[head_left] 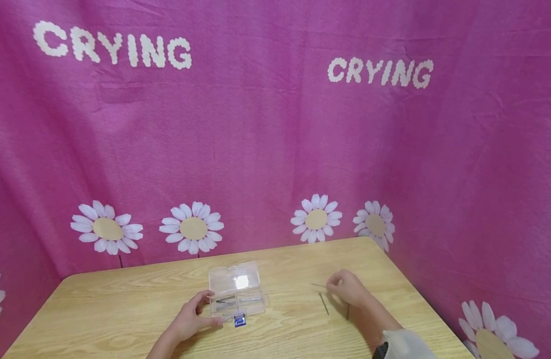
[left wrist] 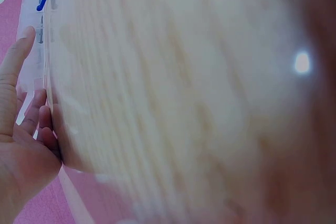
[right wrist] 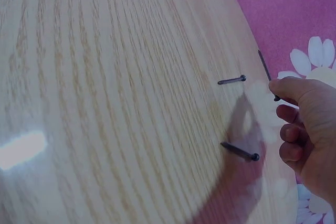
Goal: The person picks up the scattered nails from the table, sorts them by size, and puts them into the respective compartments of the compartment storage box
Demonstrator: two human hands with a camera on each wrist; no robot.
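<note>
A clear plastic case (head_left: 254, 310) stands on the table with its lid (head_left: 223, 284) raised at the back. Several dark screws (head_left: 226, 300) lie in its compartments, and a blue latch (head_left: 240, 320) hangs at the front. My left hand (head_left: 192, 319) holds the case by its left side, thumb at the front and fingers farther back. To the right, my right hand (right wrist: 310, 124) pinches a dark screw (right wrist: 264, 65) near its head between thumb and forefinger. Beneath it, two more screws lie apart on the wood, one screw (right wrist: 232, 80) farther away and another screw (right wrist: 240, 151) nearer.
The wooden table (head_left: 123, 309) has rounded back corners. A pink curtain (head_left: 257, 139) with white flowers and lettering hangs behind it and at both sides. Bright light reflects off the raised lid.
</note>
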